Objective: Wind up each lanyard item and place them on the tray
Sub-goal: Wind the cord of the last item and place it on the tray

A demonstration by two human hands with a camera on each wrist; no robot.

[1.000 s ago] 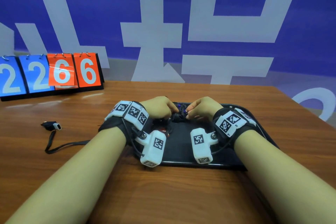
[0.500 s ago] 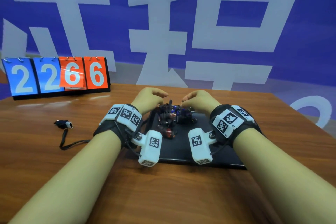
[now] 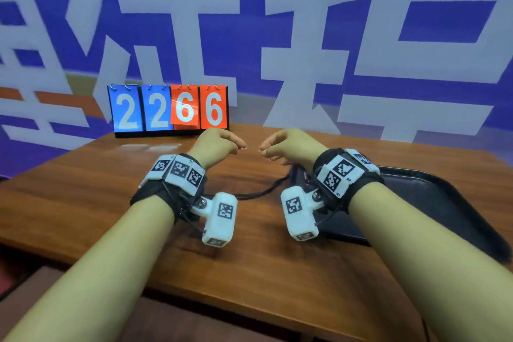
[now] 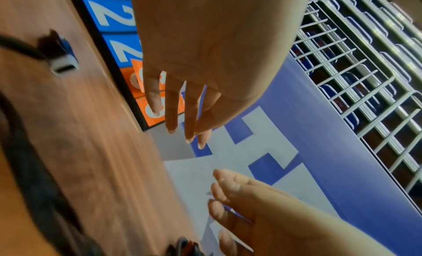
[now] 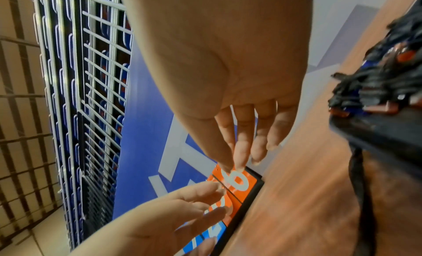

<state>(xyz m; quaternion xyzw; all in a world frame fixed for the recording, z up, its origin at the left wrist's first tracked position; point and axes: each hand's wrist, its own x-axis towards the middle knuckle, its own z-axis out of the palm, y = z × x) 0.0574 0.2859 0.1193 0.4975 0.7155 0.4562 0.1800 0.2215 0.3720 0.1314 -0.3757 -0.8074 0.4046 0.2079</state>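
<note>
Both hands had lifted off the tray (image 3: 444,197), left hand (image 3: 215,144) and right hand (image 3: 288,147) now empty with loose fingers above the counter (image 3: 83,194), leaving the wound lanyard bundle (image 5: 383,83) on it; one lanyard (image 4: 58,56) remained near the counter's left edge.

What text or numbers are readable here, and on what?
"2 2 6 6": flip scoreboard at the table's far edge, the 2s on blue cards, the 6s on orange.
Blue wall banner: large white characters, cropped, not readable.
Wrist-mounted markers: square black-and-white codes, no text.
</note>
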